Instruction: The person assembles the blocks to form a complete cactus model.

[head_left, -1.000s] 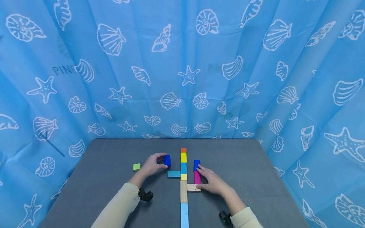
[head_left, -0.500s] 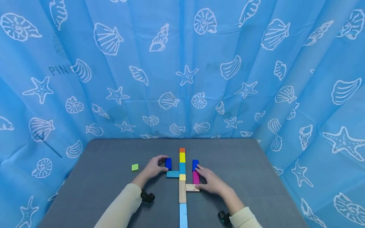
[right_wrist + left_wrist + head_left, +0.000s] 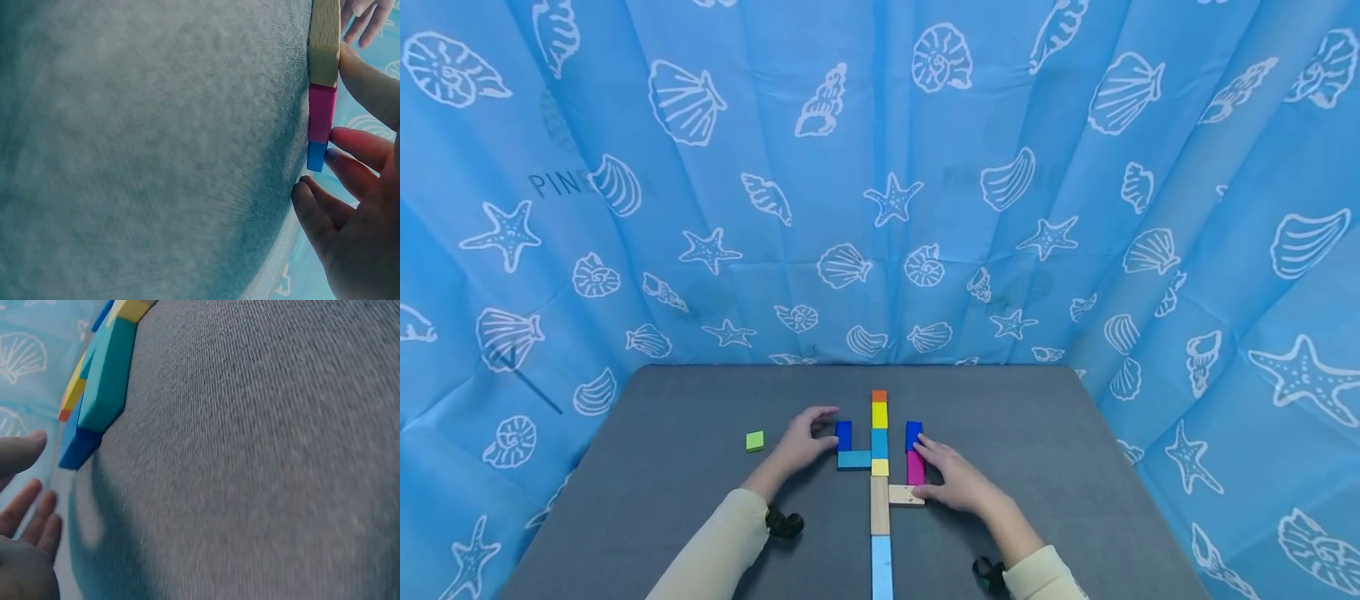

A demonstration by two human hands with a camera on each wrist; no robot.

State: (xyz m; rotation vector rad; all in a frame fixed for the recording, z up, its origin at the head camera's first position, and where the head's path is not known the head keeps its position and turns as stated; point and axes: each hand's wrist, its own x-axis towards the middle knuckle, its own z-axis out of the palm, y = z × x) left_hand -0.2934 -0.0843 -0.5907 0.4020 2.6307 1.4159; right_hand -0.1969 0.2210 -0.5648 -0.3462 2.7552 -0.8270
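Note:
Beside the left blue block [image 3: 844, 435], my left hand [image 3: 803, 438] has thumb and fingers spread apart; the left wrist view shows a gap between the hand [image 3: 28, 512] and that blue block [image 3: 80, 447]. The block lies flat, its near end against a teal block [image 3: 854, 459]. My right hand [image 3: 958, 475] rests over the right branch, its thumb at the plain wooden block [image 3: 904, 494] and its fingertips on the pink block [image 3: 916, 468] and the right blue block [image 3: 913, 435]. These three sit end to side in an L.
A central column joins orange [image 3: 879, 396], yellow [image 3: 879, 414], teal [image 3: 879, 442], small pale-yellow [image 3: 879, 467], long wooden [image 3: 880, 504] and light-blue [image 3: 882, 562] blocks. A lime-green block [image 3: 755, 441] lies left on the grey table [image 3: 685, 417]. A shell-print curtain [image 3: 880, 275] surrounds the table.
My left hand has moved the blue block right and down against the teal block, laid it flat and let go of it. The right hand stays in place.

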